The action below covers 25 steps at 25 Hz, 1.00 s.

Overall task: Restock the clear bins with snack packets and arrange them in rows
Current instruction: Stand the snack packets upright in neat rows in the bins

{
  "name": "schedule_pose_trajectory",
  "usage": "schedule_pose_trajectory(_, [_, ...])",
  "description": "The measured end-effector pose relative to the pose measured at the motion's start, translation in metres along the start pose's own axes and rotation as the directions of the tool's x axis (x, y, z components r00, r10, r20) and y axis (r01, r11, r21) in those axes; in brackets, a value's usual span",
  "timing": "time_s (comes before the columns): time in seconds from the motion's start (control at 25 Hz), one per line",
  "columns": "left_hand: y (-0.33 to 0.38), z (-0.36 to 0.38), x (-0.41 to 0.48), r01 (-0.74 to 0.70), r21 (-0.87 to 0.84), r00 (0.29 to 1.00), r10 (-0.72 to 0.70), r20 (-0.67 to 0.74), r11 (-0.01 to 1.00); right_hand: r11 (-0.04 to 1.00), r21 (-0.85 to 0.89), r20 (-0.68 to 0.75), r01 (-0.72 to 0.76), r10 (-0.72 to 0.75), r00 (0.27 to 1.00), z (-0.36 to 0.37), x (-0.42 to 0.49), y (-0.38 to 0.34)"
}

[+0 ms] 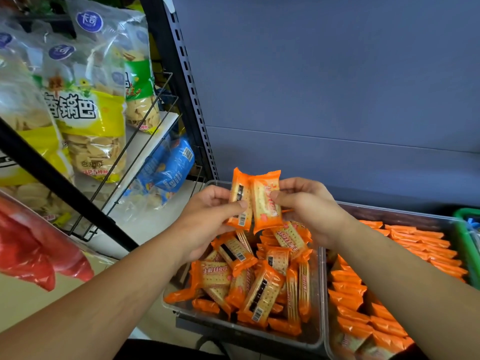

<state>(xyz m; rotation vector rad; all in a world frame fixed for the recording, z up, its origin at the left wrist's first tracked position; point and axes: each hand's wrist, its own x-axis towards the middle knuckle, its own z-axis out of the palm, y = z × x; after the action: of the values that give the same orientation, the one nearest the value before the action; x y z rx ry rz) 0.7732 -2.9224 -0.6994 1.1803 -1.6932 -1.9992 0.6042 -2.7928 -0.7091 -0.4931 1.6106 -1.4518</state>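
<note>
Two orange cracker packets are held side by side above a clear bin (pixel 318 341). My left hand (pixel 207 216) pinches the left packet (pixel 240 201), which shows its back with a barcode. My right hand (pixel 309 206) pinches the right packet (pixel 266 201), which shows its front. Below them the bin holds several orange cracker packets (pixel 259 276) in a loose jumble. A second clear bin (pixel 327 344) to the right holds more orange packets (pixel 363 302) standing in neat rows.
A wire rack (pixel 145 141) at left holds big yellow and green bags of chips (pixel 91 120) and a blue bag (pixel 168 167). A red plastic bag (pixel 33 248) hangs at far left. A grey shelf back panel (pixel 337 87) rises behind the bins. A green basket edge (pixel 465 235) shows at far right.
</note>
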Motion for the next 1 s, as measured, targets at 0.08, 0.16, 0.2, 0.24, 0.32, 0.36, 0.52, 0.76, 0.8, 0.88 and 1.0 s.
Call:
schedule_pose_trajectory(0.08, [0.001,-0.002,0.001,0.039,-0.062,0.999,-0.039,0.014,0.997,0.994,0.096,-0.018,-0.052,0.054,0.998,-0.004,-0.001,-0.002])
schedule_pose_trajectory(0.16, [0.001,-0.003,0.002,0.044,-0.052,0.999,-0.043,0.028,0.998,0.983,0.159,-0.027,-0.091,0.096,0.995,-0.006,-0.001,-0.001])
schedule_pose_trajectory(0.2, [0.0,-0.003,0.002,0.047,-0.022,0.998,-0.046,0.034,0.999,0.982,0.162,-0.034,-0.099,0.106,0.994,-0.005,-0.001,0.0])
schedule_pose_trajectory(0.24, [-0.001,-0.002,0.001,0.048,0.019,0.998,-0.049,0.036,0.999,0.984,0.149,-0.048,-0.099,0.107,0.993,-0.004,0.0,0.001])
schedule_pose_trajectory(0.32, [-0.003,-0.001,0.002,0.021,0.12,0.999,-0.024,0.023,0.992,0.993,0.071,-0.085,-0.092,0.098,0.992,-0.004,0.001,0.002])
schedule_pose_trajectory(0.36, [-0.004,-0.002,0.003,-0.012,0.173,1.0,0.01,0.013,0.985,0.996,0.02,-0.094,-0.088,0.089,0.992,-0.005,0.0,0.002])
schedule_pose_trajectory(0.52, [0.001,-0.005,0.001,-0.119,0.335,0.991,0.133,-0.02,0.935,0.992,-0.07,-0.057,-0.107,0.103,0.993,-0.014,-0.001,0.002])
schedule_pose_trajectory(0.76, [0.009,0.004,-0.006,-0.121,0.319,0.992,0.108,0.058,0.94,0.991,-0.035,0.072,-0.126,0.129,0.989,-0.016,-0.003,0.001])
schedule_pose_trajectory(0.8, [0.008,0.005,-0.006,-0.138,0.32,0.99,0.121,0.074,0.937,0.993,-0.049,0.08,-0.112,0.115,0.99,-0.016,-0.003,0.002])
schedule_pose_trajectory(0.88, [0.005,0.004,-0.004,-0.158,0.34,0.987,0.139,0.081,0.927,0.992,-0.109,0.054,-0.066,0.072,0.996,-0.018,-0.001,0.006])
schedule_pose_trajectory(1.0, [0.001,0.002,0.0,-0.154,0.361,0.988,0.144,0.055,0.92,0.992,-0.124,-0.01,-0.01,0.009,1.0,-0.019,0.003,0.009])
